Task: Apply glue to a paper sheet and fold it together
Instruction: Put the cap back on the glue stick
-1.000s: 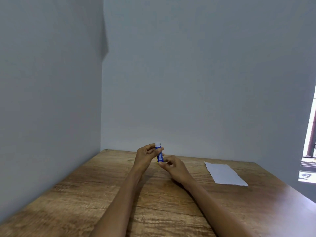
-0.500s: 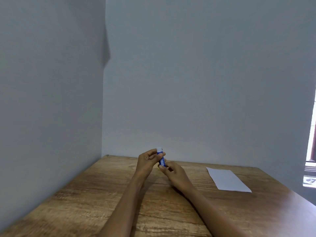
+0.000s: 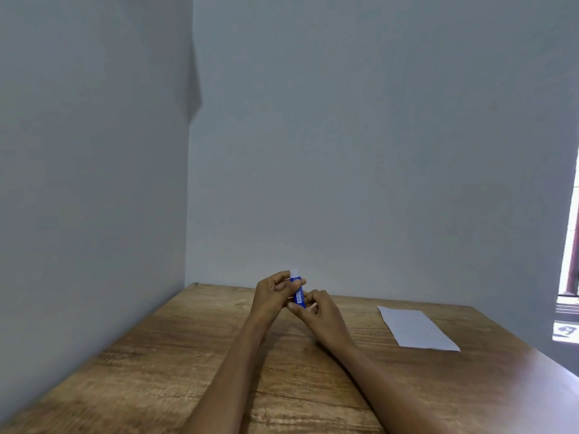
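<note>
A small blue glue stick (image 3: 298,295) with a white top stands nearly upright above the middle of the wooden table (image 3: 175,358). My left hand (image 3: 271,300) grips its upper part with curled fingers and thumb. My right hand (image 3: 319,317) pinches its lower end from the right. A white paper sheet (image 3: 415,328) lies flat on the table to the right, apart from both hands.
Grey walls close in the table on the left and at the back, meeting in a corner. A bright window edge (image 3: 568,277) shows at the far right. The table's right edge runs past the paper.
The view has tipped slightly, so hands and paper sit lower in the frame. Both hands stay on the glue stick with small finger shifts at its lower end.
</note>
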`<state>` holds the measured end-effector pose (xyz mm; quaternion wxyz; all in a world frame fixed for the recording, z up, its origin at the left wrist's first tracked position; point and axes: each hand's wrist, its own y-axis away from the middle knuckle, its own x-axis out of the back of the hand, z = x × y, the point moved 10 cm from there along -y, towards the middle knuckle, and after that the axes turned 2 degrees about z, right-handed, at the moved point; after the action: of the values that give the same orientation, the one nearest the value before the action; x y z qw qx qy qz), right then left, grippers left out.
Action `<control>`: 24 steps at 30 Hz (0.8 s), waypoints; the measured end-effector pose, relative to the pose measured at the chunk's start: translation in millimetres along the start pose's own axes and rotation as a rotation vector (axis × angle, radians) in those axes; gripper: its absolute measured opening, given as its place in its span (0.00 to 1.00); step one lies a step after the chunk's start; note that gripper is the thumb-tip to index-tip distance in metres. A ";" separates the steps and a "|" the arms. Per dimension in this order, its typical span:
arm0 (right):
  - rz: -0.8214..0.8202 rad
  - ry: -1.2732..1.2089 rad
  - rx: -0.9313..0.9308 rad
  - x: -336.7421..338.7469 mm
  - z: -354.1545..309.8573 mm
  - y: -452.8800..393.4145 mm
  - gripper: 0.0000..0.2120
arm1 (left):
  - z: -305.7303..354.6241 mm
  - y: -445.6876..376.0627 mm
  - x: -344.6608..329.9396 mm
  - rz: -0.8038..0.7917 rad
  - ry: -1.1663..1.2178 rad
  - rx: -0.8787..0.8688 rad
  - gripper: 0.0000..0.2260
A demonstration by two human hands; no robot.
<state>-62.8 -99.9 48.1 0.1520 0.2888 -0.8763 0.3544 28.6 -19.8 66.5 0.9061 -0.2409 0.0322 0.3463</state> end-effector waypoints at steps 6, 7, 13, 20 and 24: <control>-0.084 -0.156 -0.007 -5.3 1.2 1.2 0.07 | -4.1 -4.0 18.6 0.082 -0.039 0.019 0.11; -0.107 -0.162 -0.016 -7.0 2.4 1.6 0.07 | -5.4 -4.2 20.4 0.089 -0.043 0.024 0.11; -0.260 -0.129 -0.064 -22.4 4.4 7.1 0.17 | -9.6 -5.2 15.6 0.069 -0.065 0.069 0.12; -0.084 -0.069 -0.093 -2.2 16.3 -2.1 0.12 | -10.1 -3.3 5.5 0.031 -0.102 0.053 0.11; -0.026 -0.039 -0.102 0.8 16.4 -0.9 0.20 | -7.7 -2.0 3.3 0.037 -0.119 0.036 0.10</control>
<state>-63.9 -112.4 37.4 0.1541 0.2991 -0.8920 0.3018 33.2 -22.7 59.8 0.9041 -0.2031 -0.0111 0.3758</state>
